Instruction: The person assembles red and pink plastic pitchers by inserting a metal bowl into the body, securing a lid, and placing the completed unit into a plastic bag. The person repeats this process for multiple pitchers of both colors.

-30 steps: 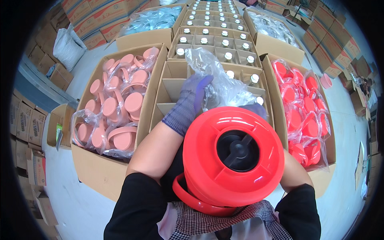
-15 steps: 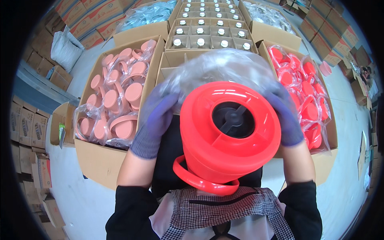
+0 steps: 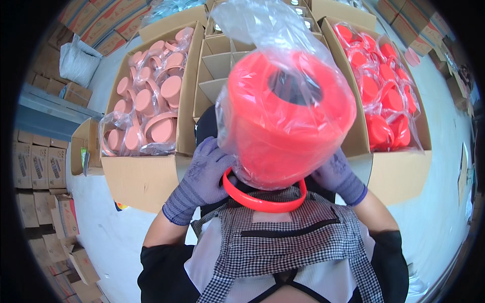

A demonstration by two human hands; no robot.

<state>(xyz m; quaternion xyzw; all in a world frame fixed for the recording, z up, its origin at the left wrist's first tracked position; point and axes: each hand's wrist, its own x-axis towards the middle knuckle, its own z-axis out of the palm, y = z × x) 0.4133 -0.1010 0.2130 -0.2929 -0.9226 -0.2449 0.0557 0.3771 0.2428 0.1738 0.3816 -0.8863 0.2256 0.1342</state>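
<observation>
A large red plastic vessel [image 3: 283,146] stands in front of my body, tilted toward me. Its round end has a wide opening with a dark inside. A clear plastic bag [image 3: 270,28] covers that end and most of the sides; its loose top stretches away past the far rim. The red loop handle [image 3: 265,204] sticks out below the bag's edge, near my apron. My left hand [image 3: 209,169], in a purple-grey knit glove, is closed on the bag's edge beside the handle. My gloved right hand [image 3: 339,171] is at the vessel's lower right side, its fingers hidden behind it.
An open carton [image 3: 139,169] of pink plastic cup-like parts with loop handles is at left. A similar carton [image 3: 396,161] of red parts is at right. Between them lies a carton with cardboard dividers [image 3: 212,70]. Stacked cartons [image 3: 40,161] line the far left.
The bag has come down over the vessel's top and sides. Both hands have moved down toward me, alongside the vessel. The cartons sit higher or nearer in the view.
</observation>
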